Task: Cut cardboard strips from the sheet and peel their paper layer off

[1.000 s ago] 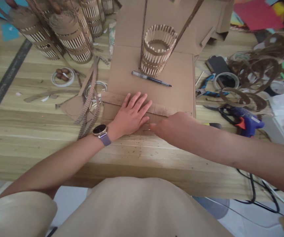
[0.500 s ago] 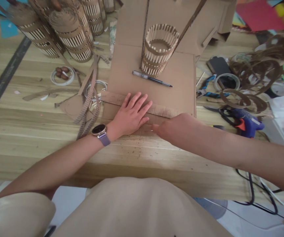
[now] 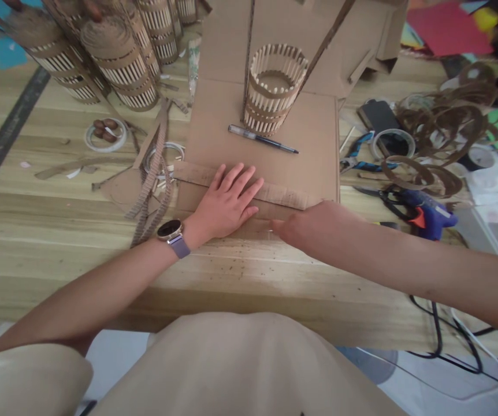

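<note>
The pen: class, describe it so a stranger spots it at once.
Start at the cardboard sheet on the wooden table. Between the round stick basket and the left hand lies the pen, part clear, part dark, unlike the plain brown sheet beneath it.

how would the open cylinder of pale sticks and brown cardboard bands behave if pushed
The cylinder is probably light, since it is hollow with gapped walls. Standing upright, it may tip if pushed high. Those thin walls might crush.

A brown cardboard strip point(image 3: 284, 196) lies flat across a cardboard sheet point(image 3: 303, 170).
</note>
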{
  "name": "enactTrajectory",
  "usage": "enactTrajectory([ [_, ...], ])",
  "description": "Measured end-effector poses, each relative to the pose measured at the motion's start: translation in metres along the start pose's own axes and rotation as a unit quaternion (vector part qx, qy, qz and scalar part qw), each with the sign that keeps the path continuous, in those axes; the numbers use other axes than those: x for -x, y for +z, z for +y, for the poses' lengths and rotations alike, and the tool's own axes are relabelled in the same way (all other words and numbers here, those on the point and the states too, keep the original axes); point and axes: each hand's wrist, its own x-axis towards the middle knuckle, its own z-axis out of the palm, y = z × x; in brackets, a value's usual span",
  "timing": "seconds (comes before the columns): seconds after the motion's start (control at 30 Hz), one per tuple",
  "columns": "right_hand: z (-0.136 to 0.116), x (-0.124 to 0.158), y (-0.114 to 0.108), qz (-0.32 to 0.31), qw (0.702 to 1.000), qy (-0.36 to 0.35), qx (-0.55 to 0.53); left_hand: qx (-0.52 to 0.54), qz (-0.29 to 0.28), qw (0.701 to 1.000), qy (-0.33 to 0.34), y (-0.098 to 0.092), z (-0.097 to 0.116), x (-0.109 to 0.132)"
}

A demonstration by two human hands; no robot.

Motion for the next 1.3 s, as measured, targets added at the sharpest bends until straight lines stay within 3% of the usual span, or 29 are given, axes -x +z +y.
enactTrajectory([
  [0.23,0.004,0.009,-0.009,-0.025,1.0,-0.003,-0.015,-0.002,-0.002,1.0,-0.002,0.0,-0.001,0.0],
  [0.43,0.008,0.01,-0.001,-0.028,1.0,0.007,-0.01,-0.017,0.004,1.0,0.002,0.001,-0.001,0.0],
  [0.77,0.017,0.014,0.013,-0.097,0.995,0.019,0.006,0.006,-0.008,1.0,-0.004,-0.001,0.0,-0.001],
  [1.17,0.021,0.022,0.013,-0.115,0.993,0.035,0.001,-0.008,-0.02,1.0,-0.004,-0.001,-0.001,0.0],
  [1.3,0.027,0.025,0.021,-0.079,0.997,0.018,0.01,-0.006,-0.023,1.0,-0.006,-0.001,0.0,-0.001],
])
